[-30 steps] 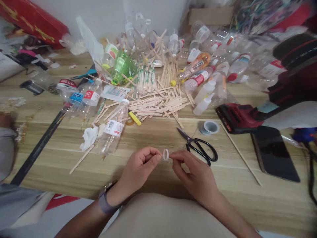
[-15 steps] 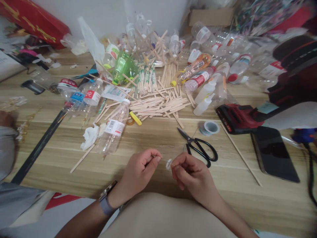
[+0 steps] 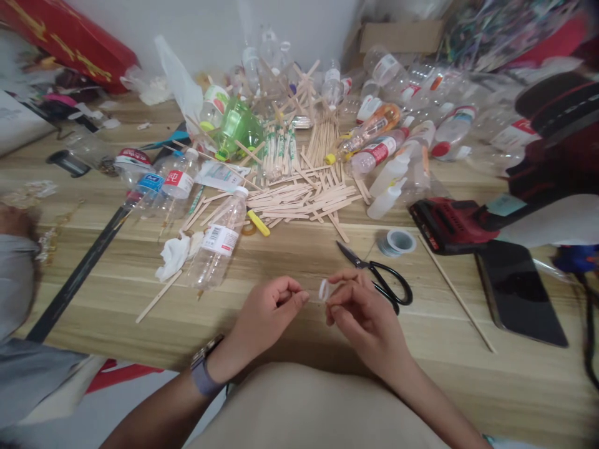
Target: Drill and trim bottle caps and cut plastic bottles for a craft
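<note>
Near the table's front edge, my left hand (image 3: 269, 318) pinches thumb against forefinger. What lies in that pinch is too fine to make out; it may be a thin thread or wire. Just to its right, the fingers of my right hand (image 3: 367, 318) close on a small white ring (image 3: 322, 289), which sticks out toward the left hand. Black-handled scissors (image 3: 393, 280) lie half open behind my right hand, which hides part of one handle. A spool of grey wire or cord (image 3: 397, 242) is beyond them.
A clear bottle (image 3: 218, 240) lies at left. Craft sticks (image 3: 304, 199) and more bottles (image 3: 374, 149) crowd the back. To the right are a thin stick (image 3: 456, 293), a phone (image 3: 521, 293) and a red-black power tool (image 3: 458, 224). Another person's sleeve (image 3: 16, 280) shows at far left.
My right hand's fingers have shifted, and the white ring now stands higher and more upright. My left hand keeps its pinch, moved slightly right. The camera view has shifted a little.
</note>
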`<state>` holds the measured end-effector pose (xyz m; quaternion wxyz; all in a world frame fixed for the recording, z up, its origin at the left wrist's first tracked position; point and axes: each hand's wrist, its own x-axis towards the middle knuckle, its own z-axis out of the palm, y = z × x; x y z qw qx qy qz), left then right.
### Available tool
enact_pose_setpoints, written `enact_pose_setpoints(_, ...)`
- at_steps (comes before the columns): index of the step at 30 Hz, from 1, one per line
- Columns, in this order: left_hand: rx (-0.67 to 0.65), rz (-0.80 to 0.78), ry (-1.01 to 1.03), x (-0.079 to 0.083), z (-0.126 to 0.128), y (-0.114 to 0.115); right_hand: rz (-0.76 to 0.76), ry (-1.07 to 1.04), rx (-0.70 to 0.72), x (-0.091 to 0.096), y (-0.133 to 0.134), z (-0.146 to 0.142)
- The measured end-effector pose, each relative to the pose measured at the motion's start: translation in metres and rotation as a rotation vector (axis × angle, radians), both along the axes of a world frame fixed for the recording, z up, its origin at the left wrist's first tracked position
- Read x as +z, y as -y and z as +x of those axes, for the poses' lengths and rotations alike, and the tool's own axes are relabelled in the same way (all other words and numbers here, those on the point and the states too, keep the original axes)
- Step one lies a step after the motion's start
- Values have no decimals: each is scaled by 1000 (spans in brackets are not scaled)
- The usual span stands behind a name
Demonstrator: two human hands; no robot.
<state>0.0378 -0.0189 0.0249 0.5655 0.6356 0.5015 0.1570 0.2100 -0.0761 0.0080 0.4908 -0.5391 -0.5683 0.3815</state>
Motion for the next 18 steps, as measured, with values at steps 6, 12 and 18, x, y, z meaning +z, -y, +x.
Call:
enact_pose_setpoints(6, -1, -95, 53, -1, -4, -4, 13, 4, 189, -4, -3, 6)
enact_pose_setpoints(12, 122, -448, 294, -7, -5, -4, -54, 48, 202, -8, -5, 6)
enact_pose_setpoints(18, 116, -240, 246, -9, 4, 5, -107, 27, 237, -4, -5, 0)
